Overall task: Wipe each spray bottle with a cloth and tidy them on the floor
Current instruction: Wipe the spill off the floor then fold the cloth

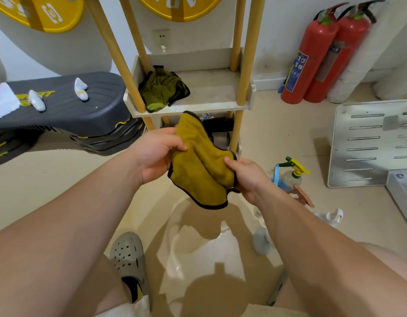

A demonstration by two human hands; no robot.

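Showing the head view, looking down past both bare forearms. A mustard-yellow microfibre cloth with black stitched edging (202,170) hangs in the air between the two hands, above the glossy beige floor (60,179). The left hand (156,154) pinches the cloth's upper left part, thumb on the near face and fingers curled behind; a flap of cloth stands up above that grip. The right hand (246,179) pinches the right edge, thumb pressed on top of a fold, fingers hidden beneath. The cloth's lower corner droops free below both grips, touching nothing.

Right of the right hand, on the floor, a clear spray bottle with a yellow-and-green trigger (291,175) stands just beside a pink trigger sprayer (304,197), whose bottle is hidden by the wrist. A white trigger sprayer (334,216) lies nearer the viewer, and a pale blue-grey bottle (261,241) shows blurred beside the right forearm. A white slotted metal panel (367,145) bounds this group on the right; two red fire extinguishers (312,58) stand against the wall behind.

Ahead, a white shelf unit with wooden posts (198,106) carries a crumpled olive-green cloth (161,90). A stack of dark grey platforms (60,110) closes the left side. Bare floor lies open beneath the held cloth, between a grey perforated clog (128,255) and the bottles.
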